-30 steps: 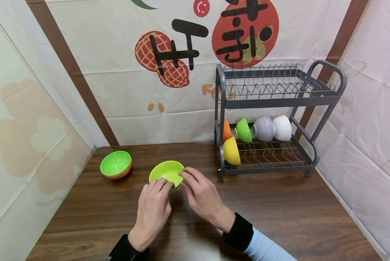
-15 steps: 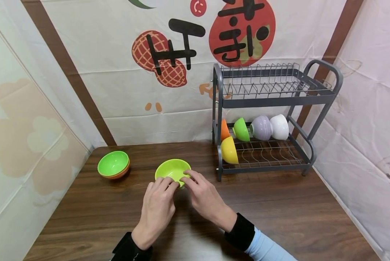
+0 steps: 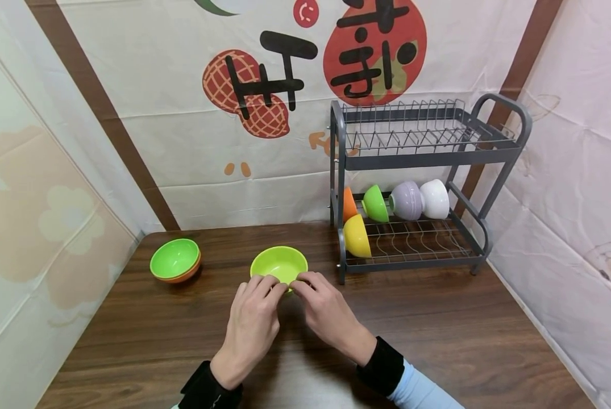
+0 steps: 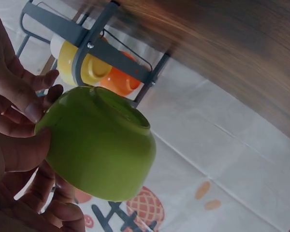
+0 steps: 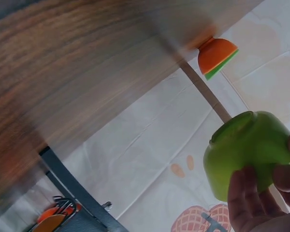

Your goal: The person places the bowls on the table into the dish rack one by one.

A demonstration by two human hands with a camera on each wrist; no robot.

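A yellow-green bowl (image 3: pixel 278 262) faces mouth up in front of me, its base and outer wall showing in both wrist views, held off the table. At its near rim my left hand (image 3: pixel 253 318) pinches the edge between thumb and fingers. Close beside it, my right hand (image 3: pixel 332 315) grips the same rim on the right. In the left wrist view, thumbs and fingertips meet at one side of the bowl (image 4: pixel 99 145). The right wrist view has fingers (image 5: pixel 249 193) lying along its outer wall.
A green bowl (image 3: pixel 174 257) nested in an orange bowl (image 3: pixel 186 275) stands at the table's left. On the right, a two-tier dish rack (image 3: pixel 433 162) carries tilted bowls below: a yellow bowl (image 3: pixel 357 236), orange, green, purple and white ones. Fabric walls bound the wooden table (image 3: pixel 438 335).
Both hands have carried the yellow-green bowl slightly right in the head view. My right fingers have slid toward the near rim, closer to the left hand. The view has also turned slightly right.
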